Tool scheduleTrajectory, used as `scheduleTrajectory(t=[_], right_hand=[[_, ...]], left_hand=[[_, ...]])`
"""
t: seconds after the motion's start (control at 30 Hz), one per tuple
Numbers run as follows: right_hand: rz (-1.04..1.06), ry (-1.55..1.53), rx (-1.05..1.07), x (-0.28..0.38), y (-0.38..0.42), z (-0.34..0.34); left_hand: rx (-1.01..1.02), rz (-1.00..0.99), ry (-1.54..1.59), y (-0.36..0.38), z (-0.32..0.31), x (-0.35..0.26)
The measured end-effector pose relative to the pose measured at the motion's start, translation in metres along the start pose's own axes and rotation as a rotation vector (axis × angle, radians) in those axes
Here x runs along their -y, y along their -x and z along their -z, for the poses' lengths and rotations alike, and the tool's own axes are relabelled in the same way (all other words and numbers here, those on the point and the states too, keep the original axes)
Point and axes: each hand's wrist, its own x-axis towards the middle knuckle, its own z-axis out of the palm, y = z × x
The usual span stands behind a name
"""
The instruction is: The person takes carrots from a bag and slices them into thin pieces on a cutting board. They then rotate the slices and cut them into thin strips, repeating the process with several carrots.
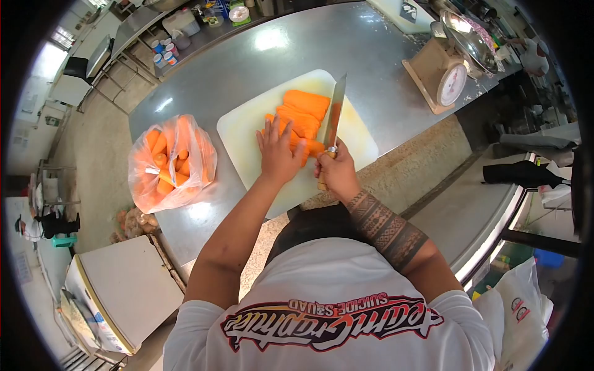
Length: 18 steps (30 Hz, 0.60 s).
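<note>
My right hand (337, 170) is wrapped round the wooden handle of a kitchen knife (336, 111), its blade pointing away from me along the right side of the carrots. Sliced carrots (306, 106) lie in an overlapping orange pile on a white cutting board (238, 133). On the near left part of that pile rests my left hand (281, 151), fingers spread and pressing down from above. Part of the carrot beneath the left hand is hidden. Left of the board stands a clear plastic bag (207, 154) full of whole carrots (162, 148).
A steel table (247, 62) carries the board. A dial scale (436, 80) with a metal bowl (473, 43) stands at the far right, with another white board (402, 15) behind. A white chest-like box (127, 284) is at the lower left. Several cans (164, 52) sit on a back shelf.
</note>
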Motion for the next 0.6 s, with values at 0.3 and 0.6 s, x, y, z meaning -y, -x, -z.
scheduleTrajectory(t=[0.3, 0.6], right_hand=[[-0.041, 0.442, 0.129, 0.027, 0.024, 0.083], [-0.079, 0.500, 0.280, 0.035, 0.013, 0.114]], left_hand=[[0.023, -0.112, 0.047, 0.018, -0.003, -0.060], [0.035, -0.018, -0.056, 0.017, -0.024, -0.061]])
